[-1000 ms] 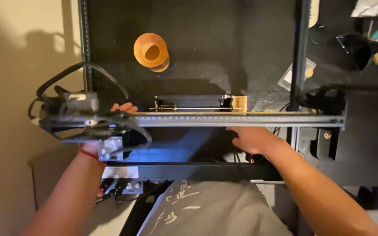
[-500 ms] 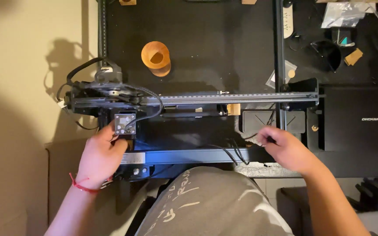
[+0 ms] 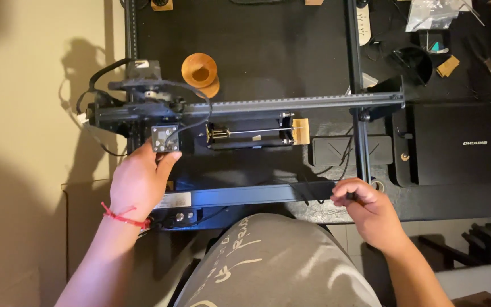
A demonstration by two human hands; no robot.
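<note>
Positioning the square black laser head (image 3: 165,138) on its frame.
Left hand (image 3: 138,183) touches it, fingers loosely open; right hand (image 3: 367,207) pinches a thin black cable (image 3: 313,192); sliding next likely needs steadiness.

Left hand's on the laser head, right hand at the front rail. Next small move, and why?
Probably slide the laser head rightward along the gantry beam. The left hand already touches it at the far left end, the rotary roller sits further right, and the right hand rests by the front rail.
</note>
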